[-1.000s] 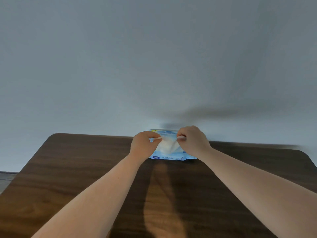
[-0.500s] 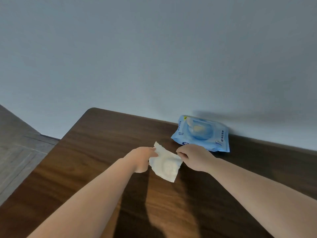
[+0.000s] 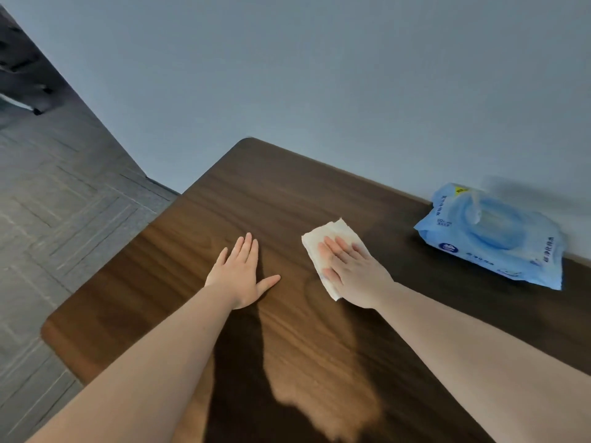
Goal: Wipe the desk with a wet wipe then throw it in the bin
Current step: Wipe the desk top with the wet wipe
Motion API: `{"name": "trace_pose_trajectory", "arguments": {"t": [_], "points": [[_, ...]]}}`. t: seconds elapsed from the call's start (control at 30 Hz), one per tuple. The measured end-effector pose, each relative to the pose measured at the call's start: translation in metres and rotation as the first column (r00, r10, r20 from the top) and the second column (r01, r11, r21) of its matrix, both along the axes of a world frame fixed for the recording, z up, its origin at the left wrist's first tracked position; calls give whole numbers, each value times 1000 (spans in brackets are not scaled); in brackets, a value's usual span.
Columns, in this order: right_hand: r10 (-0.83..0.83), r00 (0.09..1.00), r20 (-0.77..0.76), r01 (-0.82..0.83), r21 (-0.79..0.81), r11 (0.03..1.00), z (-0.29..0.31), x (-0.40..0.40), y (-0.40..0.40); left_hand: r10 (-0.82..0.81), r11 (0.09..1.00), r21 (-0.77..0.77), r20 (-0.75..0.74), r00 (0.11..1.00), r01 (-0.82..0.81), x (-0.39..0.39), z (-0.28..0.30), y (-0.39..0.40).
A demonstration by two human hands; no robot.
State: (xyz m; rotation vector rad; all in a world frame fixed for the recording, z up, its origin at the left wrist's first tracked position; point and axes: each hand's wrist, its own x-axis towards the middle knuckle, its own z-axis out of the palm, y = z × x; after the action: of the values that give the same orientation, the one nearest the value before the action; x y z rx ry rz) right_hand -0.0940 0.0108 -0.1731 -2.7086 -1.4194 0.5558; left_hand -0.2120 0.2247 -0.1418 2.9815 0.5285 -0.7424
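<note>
Right hand point(image 3: 353, 270): flat, palm down, fingers spread over the wet wipe point(image 3: 332, 239), pinning it to the desk point(image 3: 287, 199); pressing, not gripping.
Left hand point(image 3: 241, 273): released, laid flat on bare wood just left of the wipe; holds nothing.
Wet wipe: white, partly unfolded, mid-desk, well apart from the blue wipe pack point(image 3: 492, 238).
Wipe pack: far right, against the wall point(image 3: 319, 75).
Step in hand: wiping, judged barely begun.
Method advised: keep the palm flat and pressure even; sweep in overlapping passes; lift the left hand to clear its patch.
Edges: rounded far-left corner and left edge drop to grey floor point(image 3: 64, 203); stop strokes short of them.
Open room: broad bare wood ahead and toward the left.
Bin: not in view.
</note>
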Motion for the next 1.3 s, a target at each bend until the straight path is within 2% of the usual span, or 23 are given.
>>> {"name": "trace_pose_trajectory", "arguments": {"t": [0.07, 0.17, 0.33, 0.7, 1.0, 1.17, 1.3], "points": [[-82, 997, -11, 83, 26, 996, -6, -4, 34, 82, 996, 22, 26, 996, -82, -10, -8, 15], [-157, 987, 33, 154, 80, 985, -15, -11, 83, 184, 983, -27, 84, 979, -182, -23, -20, 31], [-138, 990, 39, 134, 73, 988, -18, -5, 165, 170, 985, -58, 207, 963, -161, -29, -35, 37], [-82, 994, 67, 79, 42, 996, -23, 27, 287, 155, 986, -104, 265, 952, -131, -25, -41, 46], [-88, 994, 58, 85, 45, 995, -26, 30, 292, 148, 988, -80, 301, 942, -130, -27, -36, 45], [-185, 983, 12, 185, 13, 983, -24, 27, 250, 192, 978, -118, 199, 961, -171, -23, -34, 45], [-312, 950, -33, 311, -22, 950, -17, 25, 183, 157, 986, -75, 95, 983, -150, -21, -31, 45]]}}
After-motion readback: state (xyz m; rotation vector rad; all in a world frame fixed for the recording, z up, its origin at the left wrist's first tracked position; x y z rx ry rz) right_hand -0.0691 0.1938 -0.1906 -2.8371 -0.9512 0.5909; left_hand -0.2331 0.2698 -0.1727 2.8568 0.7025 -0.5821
